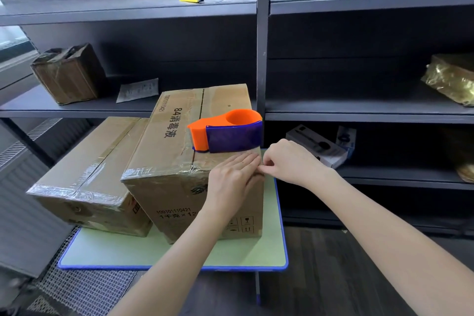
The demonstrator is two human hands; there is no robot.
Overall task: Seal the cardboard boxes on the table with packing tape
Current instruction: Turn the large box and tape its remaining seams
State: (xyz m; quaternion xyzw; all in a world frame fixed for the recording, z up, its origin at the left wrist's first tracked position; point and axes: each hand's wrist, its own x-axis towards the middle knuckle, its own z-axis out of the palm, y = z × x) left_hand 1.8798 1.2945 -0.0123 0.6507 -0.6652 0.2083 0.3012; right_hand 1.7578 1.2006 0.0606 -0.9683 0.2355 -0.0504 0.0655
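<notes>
Two cardboard boxes stand on a small green table (179, 254) with a blue rim. The taller box (179, 141), printed with black characters, carries an orange and purple tape dispenser (225, 133) on its top near the right edge. My left hand (230, 179) lies flat over the near right corner of that box, fingers straight and pressing clear tape. My right hand (289, 159) is just right of the corner, its fingertips pinching the tape's edge. The lower box (89, 167) sits to the left, its seams covered in shiny tape.
Dark metal shelving (261, 33) stands behind the table. It holds a worn taped box (68, 74) at left, a paper slip (137, 90), a yellow utility knife (191, 0) higher up, a gold-wrapped bundle (451, 77) at right, and a small white carton (318, 146) lower right.
</notes>
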